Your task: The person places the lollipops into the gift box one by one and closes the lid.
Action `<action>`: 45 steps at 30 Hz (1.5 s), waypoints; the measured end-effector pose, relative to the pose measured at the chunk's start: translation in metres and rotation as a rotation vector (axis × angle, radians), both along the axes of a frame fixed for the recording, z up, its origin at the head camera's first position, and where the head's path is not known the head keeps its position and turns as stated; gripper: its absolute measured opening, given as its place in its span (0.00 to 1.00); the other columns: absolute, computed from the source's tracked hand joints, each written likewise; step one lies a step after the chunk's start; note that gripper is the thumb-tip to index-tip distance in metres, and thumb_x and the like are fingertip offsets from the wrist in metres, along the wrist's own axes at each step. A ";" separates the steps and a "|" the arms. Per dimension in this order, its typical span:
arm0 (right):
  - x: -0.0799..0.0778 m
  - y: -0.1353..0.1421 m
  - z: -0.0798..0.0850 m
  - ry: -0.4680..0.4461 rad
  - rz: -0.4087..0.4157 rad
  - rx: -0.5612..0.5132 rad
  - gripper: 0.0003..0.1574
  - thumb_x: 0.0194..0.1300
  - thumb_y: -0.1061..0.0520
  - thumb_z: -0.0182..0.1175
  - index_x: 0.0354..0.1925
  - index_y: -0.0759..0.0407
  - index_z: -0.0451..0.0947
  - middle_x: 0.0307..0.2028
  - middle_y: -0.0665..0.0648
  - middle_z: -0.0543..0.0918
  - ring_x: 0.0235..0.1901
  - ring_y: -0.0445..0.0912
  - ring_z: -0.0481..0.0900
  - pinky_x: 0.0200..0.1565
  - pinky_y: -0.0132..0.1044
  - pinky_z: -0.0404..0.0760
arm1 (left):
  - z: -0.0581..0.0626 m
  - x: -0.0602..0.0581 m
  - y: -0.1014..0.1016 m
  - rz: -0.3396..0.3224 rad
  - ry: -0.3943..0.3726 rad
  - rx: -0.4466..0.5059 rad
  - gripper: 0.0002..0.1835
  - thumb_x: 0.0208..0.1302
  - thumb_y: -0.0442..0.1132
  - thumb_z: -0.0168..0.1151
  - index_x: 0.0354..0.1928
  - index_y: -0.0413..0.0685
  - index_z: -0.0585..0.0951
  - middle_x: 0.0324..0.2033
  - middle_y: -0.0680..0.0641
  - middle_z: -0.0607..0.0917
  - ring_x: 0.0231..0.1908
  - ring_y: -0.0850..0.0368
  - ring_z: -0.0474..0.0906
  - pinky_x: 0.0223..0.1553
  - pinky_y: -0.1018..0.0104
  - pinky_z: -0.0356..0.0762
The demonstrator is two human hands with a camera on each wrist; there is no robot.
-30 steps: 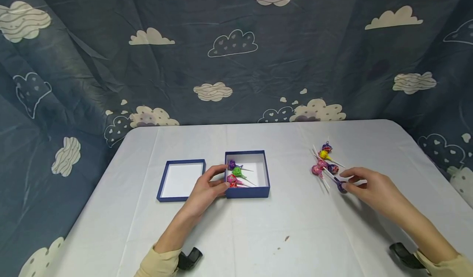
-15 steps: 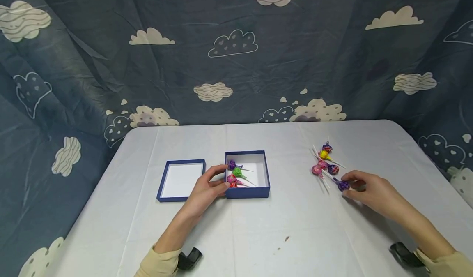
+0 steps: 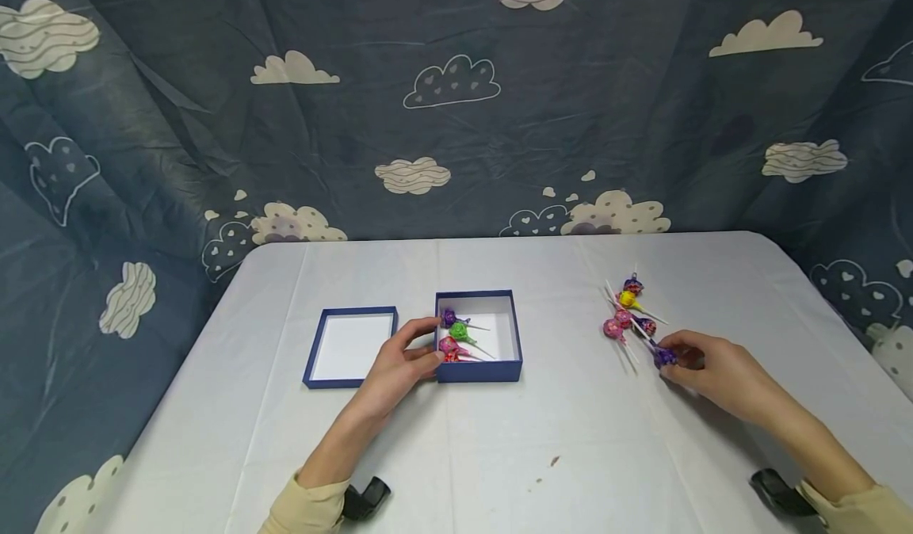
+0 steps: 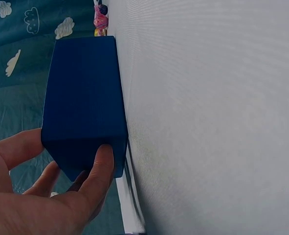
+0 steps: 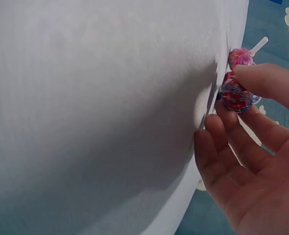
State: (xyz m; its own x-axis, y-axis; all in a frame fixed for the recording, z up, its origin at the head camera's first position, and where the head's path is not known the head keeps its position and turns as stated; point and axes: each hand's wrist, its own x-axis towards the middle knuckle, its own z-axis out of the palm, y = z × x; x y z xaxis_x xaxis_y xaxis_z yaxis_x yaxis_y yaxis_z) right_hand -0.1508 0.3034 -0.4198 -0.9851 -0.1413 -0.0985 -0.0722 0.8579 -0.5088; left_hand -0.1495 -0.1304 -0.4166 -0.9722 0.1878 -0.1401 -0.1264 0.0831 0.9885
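Observation:
In the head view my left hand (image 3: 401,364) holds the left end of an open blue box (image 3: 478,371) with a white inside. The left wrist view shows the fingers and thumb curled at the end of the blue box (image 4: 83,93). Several wrapped lollipops, among them a green one (image 3: 458,332) and a purple one (image 3: 448,318), lie along the box's left side. My right hand (image 3: 716,371) pinches a purple-wrapped lollipop (image 3: 665,356) by its head, its stick pointing up-left. From the right wrist, this lollipop (image 5: 237,95) looks red and blue between thumb and fingers.
A shallow white-lined blue lid (image 3: 351,348) lies left of the box. Beyond the right hand is a loose pile of lollipops, including a yellow one (image 3: 628,299) and a pink one (image 3: 612,329). A cloud-patterned cloth (image 3: 321,138) hangs behind the white table (image 3: 492,447).
My right hand has closed thumb and fingers round the purple lollipop's head, and its stick has swung slightly upward. My left hand and the box have stayed put.

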 end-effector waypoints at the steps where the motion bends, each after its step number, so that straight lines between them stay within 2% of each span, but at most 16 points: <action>1: 0.001 -0.001 0.000 0.005 -0.004 -0.003 0.25 0.60 0.55 0.69 0.53 0.65 0.77 0.37 0.57 0.80 0.34 0.50 0.75 0.30 0.40 0.74 | 0.000 0.000 0.000 0.000 0.000 0.002 0.28 0.65 0.31 0.61 0.67 0.46 0.71 0.67 0.41 0.67 0.58 0.43 0.74 0.51 0.54 0.79; 9: 0.005 -0.004 0.004 0.129 0.012 -0.057 0.23 0.59 0.60 0.69 0.52 0.58 0.73 0.38 0.56 0.79 0.36 0.49 0.75 0.30 0.36 0.76 | 0.001 0.001 0.000 -0.001 -0.005 0.028 0.27 0.64 0.30 0.61 0.66 0.45 0.72 0.67 0.41 0.68 0.58 0.43 0.75 0.51 0.54 0.79; 14: 0.005 -0.008 0.005 0.218 0.027 -0.088 0.21 0.58 0.62 0.70 0.49 0.58 0.74 0.38 0.54 0.78 0.35 0.45 0.73 0.35 0.32 0.79 | 0.001 0.000 0.000 0.001 -0.008 0.015 0.28 0.64 0.30 0.61 0.67 0.46 0.71 0.67 0.41 0.67 0.58 0.43 0.75 0.50 0.55 0.79; 24: 0.007 -0.016 0.008 0.318 0.028 -0.204 0.20 0.61 0.62 0.68 0.51 0.60 0.79 0.42 0.56 0.78 0.37 0.39 0.73 0.37 0.23 0.76 | 0.001 0.000 0.000 0.002 -0.008 0.000 0.28 0.64 0.30 0.60 0.67 0.46 0.71 0.67 0.41 0.68 0.57 0.44 0.75 0.49 0.56 0.80; 31: 0.003 -0.022 0.013 0.302 -0.017 -0.259 0.27 0.61 0.59 0.70 0.55 0.63 0.72 0.43 0.59 0.78 0.37 0.41 0.73 0.38 0.19 0.73 | 0.002 0.001 0.000 0.003 -0.014 0.007 0.28 0.64 0.31 0.61 0.67 0.47 0.71 0.67 0.42 0.68 0.58 0.44 0.75 0.50 0.57 0.80; 39: 0.001 -0.035 0.016 0.340 -0.006 -0.304 0.23 0.61 0.60 0.70 0.53 0.62 0.75 0.43 0.58 0.79 0.38 0.39 0.75 0.39 0.19 0.74 | 0.001 0.001 0.000 0.003 -0.012 -0.002 0.28 0.64 0.31 0.61 0.67 0.47 0.71 0.67 0.42 0.68 0.58 0.44 0.75 0.50 0.56 0.80; 45: 0.001 -0.045 0.020 0.359 0.000 -0.332 0.21 0.60 0.62 0.70 0.51 0.61 0.77 0.45 0.57 0.79 0.41 0.31 0.75 0.44 0.15 0.71 | 0.001 0.000 0.000 0.006 -0.009 0.002 0.27 0.64 0.31 0.61 0.66 0.46 0.72 0.67 0.41 0.68 0.58 0.43 0.75 0.50 0.54 0.79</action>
